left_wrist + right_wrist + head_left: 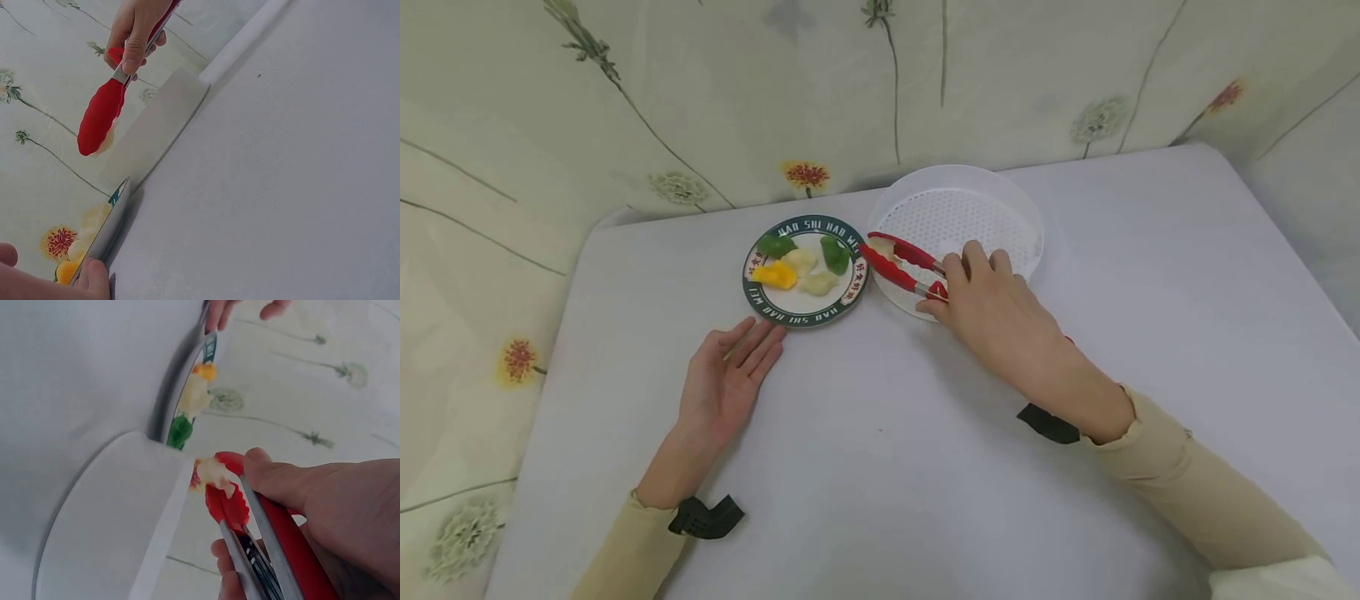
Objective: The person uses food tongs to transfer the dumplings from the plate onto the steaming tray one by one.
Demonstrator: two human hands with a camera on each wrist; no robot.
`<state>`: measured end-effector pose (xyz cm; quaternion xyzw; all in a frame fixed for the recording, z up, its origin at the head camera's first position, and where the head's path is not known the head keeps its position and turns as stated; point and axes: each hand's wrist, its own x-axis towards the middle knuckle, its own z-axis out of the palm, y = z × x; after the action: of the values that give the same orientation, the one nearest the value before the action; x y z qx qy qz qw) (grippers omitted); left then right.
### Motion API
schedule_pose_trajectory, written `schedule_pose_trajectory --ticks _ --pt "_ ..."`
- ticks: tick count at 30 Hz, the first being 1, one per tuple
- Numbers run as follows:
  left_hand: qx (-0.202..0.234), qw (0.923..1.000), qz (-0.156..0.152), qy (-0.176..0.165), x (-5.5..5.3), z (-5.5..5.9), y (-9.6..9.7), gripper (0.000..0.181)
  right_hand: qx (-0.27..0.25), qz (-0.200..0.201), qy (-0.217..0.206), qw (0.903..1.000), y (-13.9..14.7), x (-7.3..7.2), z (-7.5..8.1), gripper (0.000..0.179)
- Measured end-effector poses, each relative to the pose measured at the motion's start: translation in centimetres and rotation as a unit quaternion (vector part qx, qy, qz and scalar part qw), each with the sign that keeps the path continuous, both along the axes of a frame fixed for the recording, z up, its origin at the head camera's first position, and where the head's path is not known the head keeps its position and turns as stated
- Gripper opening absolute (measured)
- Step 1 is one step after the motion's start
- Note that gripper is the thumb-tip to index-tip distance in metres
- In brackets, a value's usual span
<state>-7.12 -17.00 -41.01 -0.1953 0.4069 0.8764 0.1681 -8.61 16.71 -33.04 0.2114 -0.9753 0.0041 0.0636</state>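
My right hand (996,312) grips a pair of red and metal tongs (895,271). Between the red tips is a pale dumpling (214,473), above the left rim of a round white perforated tray (958,218). Left of the tray stands a plate with a dark green lettered rim (805,319). On it lie a yellow dumpling (775,275), two green dumplings (835,254) and two pale dumplings (818,283). My left hand (722,387) has its palm turned up, fingers extended; the fingertips (95,275) touch the plate's near edge.
A white cloth (880,467) covers the table beneath the plate and tray. Behind the table's far edge hangs a flower-patterned curtain or wall covering (985,75). Each wrist wears a black strap-like device (706,518).
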Motion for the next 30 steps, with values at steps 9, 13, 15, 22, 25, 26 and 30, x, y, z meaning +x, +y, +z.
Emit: schedule_pose_trajectory --ticks 9,13,15,22,25,26,30 --pt "0.001 1.0000 0.006 0.000 0.0 0.0 0.0 0.059 -0.026 -0.019 -0.013 0.9994 2.0 -0.9 -0.3 0.052" --pt "-0.001 1.0000 0.003 -0.001 0.1 0.0 0.0 0.059 -0.036 -0.022 -0.024 0.9988 2.4 -1.1 -0.6 0.052" --pt "-0.004 1.0000 0.002 -0.001 0.1 0.0 0.0 0.059 -0.039 -0.021 -0.020 0.9988 2.5 -1.2 -0.8 0.051" --pt "-0.007 1.0000 0.005 0.000 0.0 -0.1 0.1 0.059 -0.031 -0.019 -0.010 0.9993 2.4 -1.4 -1.1 0.052" --pt "-0.009 0.9999 0.007 -0.003 0.0 -0.1 0.2 0.058 -0.029 -0.021 -0.012 0.9993 2.4 -1.4 -1.3 0.051" --pt "-0.009 0.9999 0.007 -0.004 0.0 -0.1 0.1 0.058 -0.029 -0.021 -0.011 0.9993 2.5 -1.4 -1.4 0.051" --pt "-0.009 0.9999 0.012 -0.008 0.0 0.0 0.1 0.057 -0.030 -0.017 -0.005 0.9994 2.6 -1.3 -1.6 0.049"
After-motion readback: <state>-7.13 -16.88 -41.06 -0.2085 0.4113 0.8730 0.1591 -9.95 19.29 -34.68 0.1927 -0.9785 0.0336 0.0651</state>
